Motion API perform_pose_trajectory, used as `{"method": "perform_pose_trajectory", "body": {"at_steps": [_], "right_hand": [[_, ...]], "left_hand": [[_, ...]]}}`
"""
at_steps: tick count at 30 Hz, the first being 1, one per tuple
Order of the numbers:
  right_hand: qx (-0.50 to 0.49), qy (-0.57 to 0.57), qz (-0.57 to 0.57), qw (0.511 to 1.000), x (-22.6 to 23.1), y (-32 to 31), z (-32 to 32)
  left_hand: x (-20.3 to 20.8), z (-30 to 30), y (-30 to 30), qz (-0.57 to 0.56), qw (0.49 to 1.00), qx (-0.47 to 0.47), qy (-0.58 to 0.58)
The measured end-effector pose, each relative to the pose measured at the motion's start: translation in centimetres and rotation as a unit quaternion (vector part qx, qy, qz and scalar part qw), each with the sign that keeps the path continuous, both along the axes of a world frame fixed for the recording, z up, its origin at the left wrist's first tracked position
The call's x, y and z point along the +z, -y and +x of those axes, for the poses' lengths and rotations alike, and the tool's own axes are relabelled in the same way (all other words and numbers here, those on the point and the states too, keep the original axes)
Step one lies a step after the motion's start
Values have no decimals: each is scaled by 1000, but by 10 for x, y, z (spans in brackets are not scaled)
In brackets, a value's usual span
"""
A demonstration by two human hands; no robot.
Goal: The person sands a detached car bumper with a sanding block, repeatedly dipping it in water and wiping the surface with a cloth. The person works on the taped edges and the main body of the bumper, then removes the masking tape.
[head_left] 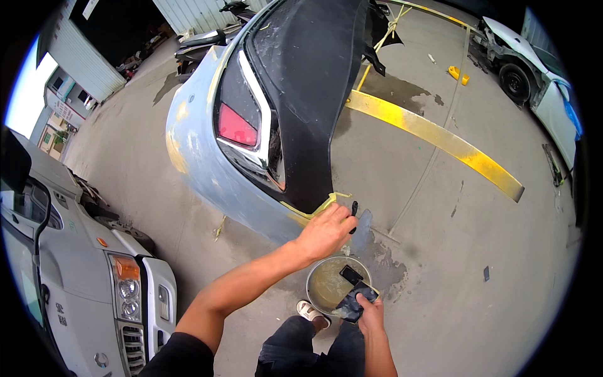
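Observation:
My left hand (326,231) is closed at the near lower end of a blue-grey car bumper (207,182), beside a strip of yellow masking tape (328,202). A small black piece (354,217) shows at its fingertips; I cannot tell whether the hand holds it. Sanded, yellowish patches mark the bumper, which carries a red reflector (238,125) in chrome trim and a black panel (306,94). My right hand (372,312) grips a dark, wet-looking sheet (350,306), apparently sandpaper, over a round basin (309,290) of murky water. A black rectangular block (350,274) is in the basin.
A white truck (81,276) stands close on the left. Yellow metal bars (440,135) extend right from the bumper. A partly dismantled car (534,75) is at the far right, a yellow object (458,75) on the concrete near it. Wet patches surround the basin.

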State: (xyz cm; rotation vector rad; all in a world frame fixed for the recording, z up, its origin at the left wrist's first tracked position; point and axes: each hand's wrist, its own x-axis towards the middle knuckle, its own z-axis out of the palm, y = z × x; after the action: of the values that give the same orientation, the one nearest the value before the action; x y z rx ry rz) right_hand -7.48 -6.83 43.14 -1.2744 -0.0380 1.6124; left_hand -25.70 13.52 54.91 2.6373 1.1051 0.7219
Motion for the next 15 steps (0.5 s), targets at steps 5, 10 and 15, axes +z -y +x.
{"method": "perform_pose_trajectory", "body": {"at_steps": [5, 10, 15], "right_hand": [[29, 68, 100, 992, 24, -53, -27], [28, 233, 66, 970, 39, -109, -65], [-47, 266, 61, 961, 56, -144, -106]], "left_hand": [[129, -36, -44, -14, 997, -21, -68], [187, -43, -90, -72, 972, -82, -207], [165, -33, -127, -151, 909, -233, -309]]}}
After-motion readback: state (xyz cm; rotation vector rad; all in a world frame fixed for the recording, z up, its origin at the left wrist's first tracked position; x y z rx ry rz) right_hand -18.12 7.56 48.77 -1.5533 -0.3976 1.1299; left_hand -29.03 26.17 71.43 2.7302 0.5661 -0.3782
